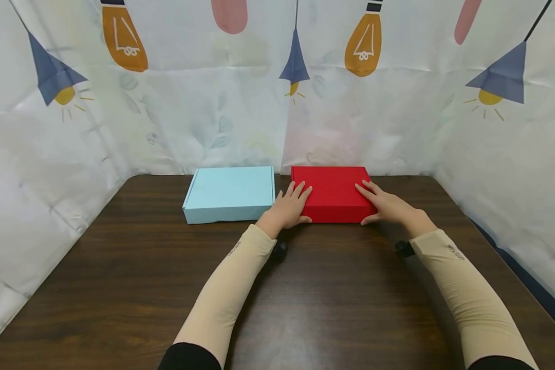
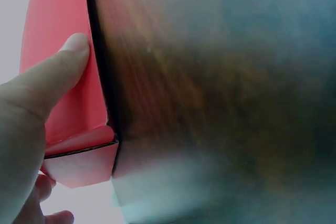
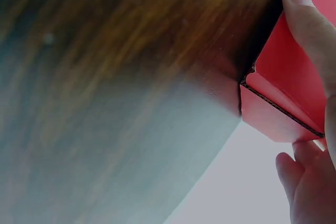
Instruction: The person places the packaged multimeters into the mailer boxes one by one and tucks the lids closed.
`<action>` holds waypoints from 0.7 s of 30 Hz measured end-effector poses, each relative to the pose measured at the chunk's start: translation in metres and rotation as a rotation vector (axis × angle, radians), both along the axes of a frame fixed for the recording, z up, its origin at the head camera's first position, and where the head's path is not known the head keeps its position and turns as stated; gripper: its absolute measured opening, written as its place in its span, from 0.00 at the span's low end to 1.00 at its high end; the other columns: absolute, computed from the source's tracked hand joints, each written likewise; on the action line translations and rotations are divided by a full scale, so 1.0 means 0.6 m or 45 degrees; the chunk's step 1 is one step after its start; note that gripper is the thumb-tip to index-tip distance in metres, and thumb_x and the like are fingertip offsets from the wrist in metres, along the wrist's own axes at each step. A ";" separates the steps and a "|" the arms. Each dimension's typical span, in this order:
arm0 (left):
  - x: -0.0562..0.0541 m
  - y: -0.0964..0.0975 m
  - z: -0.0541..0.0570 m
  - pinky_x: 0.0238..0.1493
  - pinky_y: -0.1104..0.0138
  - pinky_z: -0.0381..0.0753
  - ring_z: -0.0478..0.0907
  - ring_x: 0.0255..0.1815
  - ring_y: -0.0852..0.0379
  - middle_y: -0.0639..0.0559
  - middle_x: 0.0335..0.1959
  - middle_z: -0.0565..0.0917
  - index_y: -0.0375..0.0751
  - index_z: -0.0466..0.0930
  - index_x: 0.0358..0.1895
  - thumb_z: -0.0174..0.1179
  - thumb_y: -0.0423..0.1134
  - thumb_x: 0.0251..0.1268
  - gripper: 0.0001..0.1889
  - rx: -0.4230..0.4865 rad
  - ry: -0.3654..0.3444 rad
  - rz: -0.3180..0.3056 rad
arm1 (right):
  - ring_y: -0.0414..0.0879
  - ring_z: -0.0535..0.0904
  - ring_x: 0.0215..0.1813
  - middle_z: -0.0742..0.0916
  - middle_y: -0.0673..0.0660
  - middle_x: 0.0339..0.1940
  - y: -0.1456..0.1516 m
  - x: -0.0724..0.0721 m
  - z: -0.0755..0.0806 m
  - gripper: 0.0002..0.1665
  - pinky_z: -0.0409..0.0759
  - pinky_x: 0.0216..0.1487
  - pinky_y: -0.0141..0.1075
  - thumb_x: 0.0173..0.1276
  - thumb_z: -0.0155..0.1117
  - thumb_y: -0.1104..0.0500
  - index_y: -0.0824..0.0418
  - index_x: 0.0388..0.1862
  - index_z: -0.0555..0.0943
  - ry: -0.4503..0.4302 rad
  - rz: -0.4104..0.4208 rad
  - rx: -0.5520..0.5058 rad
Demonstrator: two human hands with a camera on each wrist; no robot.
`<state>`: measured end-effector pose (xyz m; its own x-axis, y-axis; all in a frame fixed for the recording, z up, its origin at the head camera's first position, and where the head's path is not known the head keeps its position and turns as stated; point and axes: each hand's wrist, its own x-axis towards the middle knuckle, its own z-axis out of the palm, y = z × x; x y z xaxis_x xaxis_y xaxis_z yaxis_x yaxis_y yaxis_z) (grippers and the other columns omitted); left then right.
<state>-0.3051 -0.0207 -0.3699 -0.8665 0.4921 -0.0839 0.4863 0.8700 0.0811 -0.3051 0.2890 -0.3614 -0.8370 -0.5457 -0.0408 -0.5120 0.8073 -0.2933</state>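
A flat red cardboard box (image 1: 333,187) lies at the far side of the table, its lid down. My left hand (image 1: 289,206) is at its left end, fingers spread over the lid's edge and thumb (image 2: 73,59) against the front face. At the opposite end my right hand (image 1: 388,206) holds the box the same way, its thumb (image 3: 304,11) on the front face near the lower edge. In both wrist views some fingers reach past the box's end. A light blue cardboard box (image 1: 231,187), also closed, sits just left of the red one, close to my left hand.
The dark wood-grain table (image 1: 296,308) runs from the boxes toward me. Behind it and at both sides hangs a white cloth (image 1: 189,103) printed with lamps and bulbs. The boxes stand near the table's far edge, with a narrow gap between them.
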 end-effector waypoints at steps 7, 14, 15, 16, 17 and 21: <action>-0.006 0.001 0.004 0.78 0.42 0.49 0.41 0.83 0.39 0.42 0.84 0.46 0.43 0.46 0.84 0.68 0.57 0.65 0.52 -0.032 0.003 -0.021 | 0.74 0.37 0.80 0.44 0.74 0.82 0.001 -0.006 -0.003 0.63 0.66 0.67 0.66 0.66 0.75 0.55 0.71 0.83 0.42 -0.091 0.050 -0.009; -0.006 0.001 0.006 0.77 0.42 0.50 0.38 0.83 0.39 0.43 0.85 0.41 0.46 0.40 0.85 0.67 0.57 0.65 0.55 -0.043 -0.034 -0.030 | 0.71 0.33 0.81 0.48 0.73 0.83 -0.003 -0.006 -0.001 0.64 0.43 0.77 0.65 0.63 0.77 0.53 0.73 0.82 0.45 -0.021 0.068 0.058; -0.006 0.001 0.007 0.77 0.42 0.50 0.38 0.83 0.39 0.43 0.85 0.41 0.46 0.39 0.85 0.67 0.57 0.65 0.55 -0.043 -0.037 -0.029 | 0.70 0.34 0.82 0.49 0.72 0.83 -0.003 -0.005 0.000 0.64 0.45 0.77 0.64 0.63 0.77 0.53 0.73 0.82 0.45 -0.017 0.068 0.061; -0.006 0.001 0.007 0.77 0.42 0.51 0.38 0.83 0.39 0.43 0.85 0.41 0.46 0.39 0.85 0.67 0.57 0.65 0.55 -0.042 -0.038 -0.027 | 0.69 0.35 0.82 0.49 0.72 0.83 -0.003 -0.004 0.000 0.64 0.49 0.76 0.64 0.63 0.77 0.54 0.72 0.82 0.45 -0.022 0.066 0.060; -0.006 0.001 0.007 0.77 0.42 0.52 0.38 0.83 0.39 0.43 0.85 0.41 0.46 0.39 0.85 0.67 0.56 0.66 0.55 -0.041 -0.038 -0.025 | 0.69 0.36 0.82 0.49 0.72 0.83 -0.003 -0.004 0.000 0.64 0.52 0.76 0.64 0.63 0.77 0.55 0.73 0.82 0.45 -0.028 0.067 0.056; -0.005 0.002 0.005 0.76 0.43 0.56 0.39 0.83 0.40 0.43 0.85 0.43 0.47 0.41 0.85 0.68 0.56 0.65 0.55 -0.029 -0.028 -0.011 | 0.70 0.38 0.81 0.49 0.73 0.82 -0.003 -0.004 0.000 0.63 0.62 0.71 0.65 0.64 0.77 0.56 0.73 0.82 0.45 -0.053 0.080 0.008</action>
